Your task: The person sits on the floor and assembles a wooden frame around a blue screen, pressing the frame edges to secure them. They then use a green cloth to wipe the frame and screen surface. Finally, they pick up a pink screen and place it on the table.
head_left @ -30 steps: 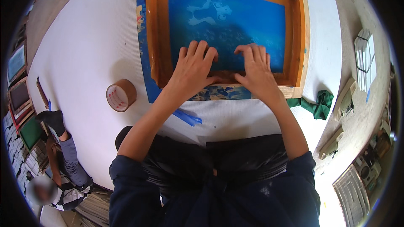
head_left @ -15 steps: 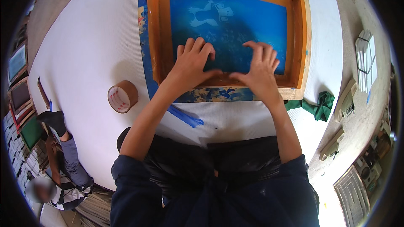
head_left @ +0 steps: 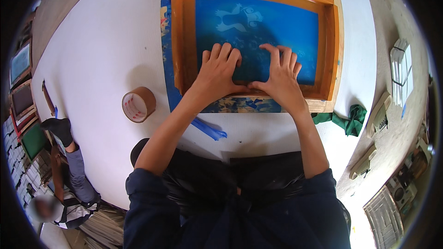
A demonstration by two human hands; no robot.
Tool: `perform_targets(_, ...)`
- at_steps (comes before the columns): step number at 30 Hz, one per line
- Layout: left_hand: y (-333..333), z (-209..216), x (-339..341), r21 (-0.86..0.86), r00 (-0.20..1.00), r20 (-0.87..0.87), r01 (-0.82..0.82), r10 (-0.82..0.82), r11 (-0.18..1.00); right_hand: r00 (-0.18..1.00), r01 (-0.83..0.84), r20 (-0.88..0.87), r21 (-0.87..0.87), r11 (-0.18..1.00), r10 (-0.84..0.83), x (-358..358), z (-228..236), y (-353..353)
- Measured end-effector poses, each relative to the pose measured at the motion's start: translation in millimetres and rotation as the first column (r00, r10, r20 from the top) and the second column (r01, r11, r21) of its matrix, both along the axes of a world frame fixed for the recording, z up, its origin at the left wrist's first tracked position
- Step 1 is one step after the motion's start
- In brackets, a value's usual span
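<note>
A wooden screen-printing frame (head_left: 329, 46), lined with brown tape, lies in front of me. Its blue mesh (head_left: 293, 23) carries a pale figure design (head_left: 237, 17) at the far left part. My left hand (head_left: 216, 74) is at the near side of the frame, fingers apart and curved over the mesh, thumb along the near inner edge. Opposite it, my right hand (head_left: 282, 76) has spread, bent fingers, its thumb almost meeting the left one at that edge. Neither hand visibly holds anything. Paint-stained wood (head_left: 240, 105) shows along the frame's near side.
A roll of brown tape (head_left: 146, 101) stands left of the frame on the white ribbed sheet (head_left: 97, 78). A blue strip (head_left: 208, 129) and green cloth (head_left: 353, 121) lie nearby. Shoes (head_left: 380, 114) are at right. Another person (head_left: 74, 207) is at lower left.
My thumbs have drawn closer together at the near edge, the right hand shifting slightly left. The frame and tape roll appear a little further right as the view shifts.
</note>
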State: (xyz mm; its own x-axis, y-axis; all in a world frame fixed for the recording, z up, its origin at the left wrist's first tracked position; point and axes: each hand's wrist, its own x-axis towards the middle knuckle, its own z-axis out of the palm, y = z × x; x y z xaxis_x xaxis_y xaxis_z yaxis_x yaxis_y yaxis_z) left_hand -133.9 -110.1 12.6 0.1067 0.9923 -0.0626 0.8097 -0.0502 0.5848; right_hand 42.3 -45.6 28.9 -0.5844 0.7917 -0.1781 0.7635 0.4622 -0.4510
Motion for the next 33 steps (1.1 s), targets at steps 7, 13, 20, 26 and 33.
perform_targets(7, 0.7, -8.6, 1.8, 0.011, 0.999, -0.031, -0.013, 0.014, 1.0, 0.987, 0.162, -0.014, 0.061, 0.985, -0.162, 8.7, -7.3, -3.8)
perform_targets(13, 0.2, -8.0, 8.9, 0.044, 0.995, -0.052, -0.084, 0.086, 0.996, 0.997, 0.074, 0.016, -0.023, 0.997, -0.073, 12.1, 2.4, -1.9)
perform_targets(20, 0.0, -10.9, 8.6, 0.038, 0.993, -0.108, -0.046, 0.05, 0.998, 0.959, 0.267, 0.086, 0.036, 0.963, -0.269, 20.6, -1.8, -2.7)
perform_targets(26, 0.5, -4.0, 21.5, 0.102, 0.986, -0.122, -0.103, 0.116, 0.989, 0.952, 0.289, 0.092, 0.036, 0.957, -0.291, 41.1, 5.0, 7.5)
perform_targets(33, 26.8, -0.7, 31.9, 0.012, 0.989, -0.134, -0.055, 0.056, 0.998, 0.985, 0.107, 0.144, -0.046, 0.993, -0.099, 41.4, 10.2, 6.7)
